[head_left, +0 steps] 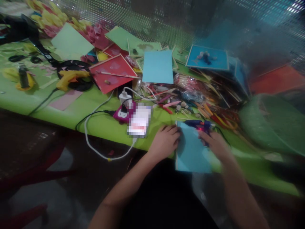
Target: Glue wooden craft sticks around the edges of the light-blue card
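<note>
A blue sheet (193,152) lies at the table's front edge, with a pale strip along its left side. My left hand (166,141) rests at the sheet's upper left edge, its fingers bent and close together; whatever they may pinch is too small to make out. In my right hand (212,140) is a dark blue glue gun (205,125) with a small red light. Its nozzle points left, over the top of the sheet.
Left of my hands are a phone (140,121) with a white cable and a purple power socket (119,115). Craft sheets, sticks and scissors crowd behind. A green bag-like object (274,124) sits right; a yellow glue gun (70,79) lies left.
</note>
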{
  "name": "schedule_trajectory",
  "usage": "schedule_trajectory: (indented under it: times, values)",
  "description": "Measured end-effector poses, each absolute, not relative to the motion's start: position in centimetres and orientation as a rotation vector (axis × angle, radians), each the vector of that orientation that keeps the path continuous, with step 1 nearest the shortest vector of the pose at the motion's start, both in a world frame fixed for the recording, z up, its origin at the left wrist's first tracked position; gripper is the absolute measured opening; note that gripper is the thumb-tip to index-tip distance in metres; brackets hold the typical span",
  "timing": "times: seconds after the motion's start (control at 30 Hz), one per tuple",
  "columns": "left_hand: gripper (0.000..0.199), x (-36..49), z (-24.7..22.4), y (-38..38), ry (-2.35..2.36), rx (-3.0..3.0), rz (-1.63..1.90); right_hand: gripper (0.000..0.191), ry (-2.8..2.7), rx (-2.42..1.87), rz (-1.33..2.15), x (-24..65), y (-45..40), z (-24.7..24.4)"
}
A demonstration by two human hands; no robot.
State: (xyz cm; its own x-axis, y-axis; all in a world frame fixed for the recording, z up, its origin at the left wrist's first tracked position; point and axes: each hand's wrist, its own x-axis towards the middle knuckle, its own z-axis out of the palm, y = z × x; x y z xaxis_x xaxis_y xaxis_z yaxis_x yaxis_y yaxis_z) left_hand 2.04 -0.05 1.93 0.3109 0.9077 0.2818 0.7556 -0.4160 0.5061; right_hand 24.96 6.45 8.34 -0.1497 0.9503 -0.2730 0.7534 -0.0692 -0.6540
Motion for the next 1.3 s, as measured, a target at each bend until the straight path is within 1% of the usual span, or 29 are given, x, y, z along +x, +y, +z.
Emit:
schedule_trajectory:
  times: [0.2, 0.4, 0.77, 1.07, 1.3]
  values:
    - [0.031, 2.0, 1.9, 0.0, 1.510, 2.307, 0.771, 0.057, -1.935, -1.917, 0.990, 26.3, 6.6, 8.3]
    - [0.031, 2.1, 1.8, 0.0, 1.507, 2.316, 0.776, 0.050, -1.871, -1.885, 1.011, 26.8, 6.5, 8.4]
    - [0.031, 2.0, 2.0, -0.1, 1.507, 2.302, 0.764, 0.054, -1.906, -1.866, 1.022, 26.5, 6.6, 7.6]
    - [0.031, 2.1, 1.9, 0.0, 1.501, 2.307, 0.766, 0.050, -1.914, -1.911, 0.942, 27.2, 6.7, 8.1]
    - [0.031, 2.0, 1.9, -0.1, 1.503, 2.307, 0.770, 0.055, -1.898, -1.856, 1.016, 26.3, 6.8, 7.7]
